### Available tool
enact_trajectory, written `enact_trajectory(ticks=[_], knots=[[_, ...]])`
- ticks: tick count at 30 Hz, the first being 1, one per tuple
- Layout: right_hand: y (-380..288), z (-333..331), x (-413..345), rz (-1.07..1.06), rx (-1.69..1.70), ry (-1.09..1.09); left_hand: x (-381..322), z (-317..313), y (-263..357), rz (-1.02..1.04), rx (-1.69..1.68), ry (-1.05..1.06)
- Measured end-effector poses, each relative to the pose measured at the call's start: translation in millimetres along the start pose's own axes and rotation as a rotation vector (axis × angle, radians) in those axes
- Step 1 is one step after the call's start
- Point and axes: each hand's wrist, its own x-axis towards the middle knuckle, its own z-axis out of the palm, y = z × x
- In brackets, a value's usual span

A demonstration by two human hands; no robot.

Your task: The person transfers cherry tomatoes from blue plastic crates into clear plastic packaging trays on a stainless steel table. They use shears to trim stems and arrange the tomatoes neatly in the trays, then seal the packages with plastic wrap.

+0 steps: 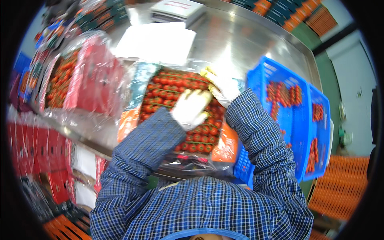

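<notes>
A shallow box of cherry tomatoes on the vine (198,138) lies in front of me, its green stems running in rows. Clear plastic film surrounds the box, over flaps printed in teal and orange (225,144). My left hand (192,109), in a white glove with yellowed fingertips, lies palm down over the middle of the tomatoes, fingers spread and slightly blurred. At the far right corner of the box is my right hand (223,87), gloved alike. Its fingers bend over the tomatoes there, and whether they grip any is hidden.
Blue plastic crates (295,129) holding tomato clusters stand at right. White sheets (156,42) and a scale-like device (178,10) lie on the steel table (249,39). Left is a film-wrapped red box (93,78) with tomatoes. Orange crates (340,186) are stacked at lower right.
</notes>
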Motion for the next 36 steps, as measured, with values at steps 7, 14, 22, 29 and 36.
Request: enact_trajectory(ticks=[7,14,22,29,36], knots=[[85.0,-153.4,-226.8,0.745,0.214,0.428,41.7,16.8,-26.3,-0.301,0.277,0.012],[154.9,-142.9,-412.9,1.201,0.205,-0.074,38.0,35.0,-47.8,-0.341,0.286,-0.233],[194.5,-92.0,-404.5,0.85,0.051,-0.529,22.4,-0.7,127.5,-0.393,-0.475,0.052],[203.5,-57.9,-411.6,0.61,-0.084,-0.579,-18.5,70.9,287.4,-0.492,-1.104,-0.313],[197.0,-38.0,-418.4,0.789,0.082,-0.552,-32.1,109.7,313.2,-0.503,-1.036,-0.258]])
